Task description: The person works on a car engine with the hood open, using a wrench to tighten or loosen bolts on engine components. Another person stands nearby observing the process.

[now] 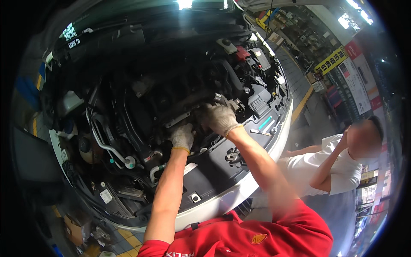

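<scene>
Both my hands wear off-white knit work gloves with yellow cuffs and reach into a car's open engine bay. My left hand [183,137] is low at the front of the dark engine [171,96], just below a grey metal bar [177,120]. Its fingertips are lost among the parts. To the right and slightly farther in is my right hand [221,119], beside a metal fitting [233,104]. Its fingers point down and left into deep shadow. Whether either hand grips something is hidden.
Two slim tools, one teal [264,123] and one pale [260,132], lie on the black front panel [209,169] near a latch [234,156]. A silver pipe [100,141] runs at left. A person in a white shirt [338,165] stands right of the white bumper [231,195].
</scene>
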A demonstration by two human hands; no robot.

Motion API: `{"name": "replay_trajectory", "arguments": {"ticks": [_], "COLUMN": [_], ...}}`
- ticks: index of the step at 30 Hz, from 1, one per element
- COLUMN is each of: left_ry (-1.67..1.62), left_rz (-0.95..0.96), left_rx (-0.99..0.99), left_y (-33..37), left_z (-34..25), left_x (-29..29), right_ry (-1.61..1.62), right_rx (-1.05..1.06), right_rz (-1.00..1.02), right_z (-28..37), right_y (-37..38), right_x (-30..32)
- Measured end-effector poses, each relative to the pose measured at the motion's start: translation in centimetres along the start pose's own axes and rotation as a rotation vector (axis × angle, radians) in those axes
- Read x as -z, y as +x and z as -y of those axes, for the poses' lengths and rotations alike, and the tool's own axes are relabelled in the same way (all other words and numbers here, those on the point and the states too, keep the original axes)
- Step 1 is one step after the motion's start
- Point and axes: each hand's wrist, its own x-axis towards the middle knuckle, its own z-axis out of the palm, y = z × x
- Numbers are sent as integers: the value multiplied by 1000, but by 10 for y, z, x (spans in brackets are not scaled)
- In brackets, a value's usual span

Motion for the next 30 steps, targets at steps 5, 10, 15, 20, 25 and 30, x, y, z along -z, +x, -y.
{"name": "replay_trajectory", "arguments": {"ticks": [5,10,15,20,25,30], "left_ry": [42,48,73,94,235,108], "left_rz": [-59,-92,-85,-188,-262,-106], "left_rx": [-32,-57,-14,-197,-154,-109], "left_y": [-2,-4,-15,-2,13,-3], "left_z": [8,-3,10,14,21,4], "left_x": [-5,-12,-6,-20,-40,-14], "right_ry": [121,93,45,-40,-71,-89], "right_rx": [-43,-79,44,-44,39,-23], "right_rz": [46,113,226,170,156,255], "right_z": [-17,-15,1,37,41,24], "right_y": [-47,-103,-51,28,67,9], "right_x": [-29,-44,-1,33,21,38]}}
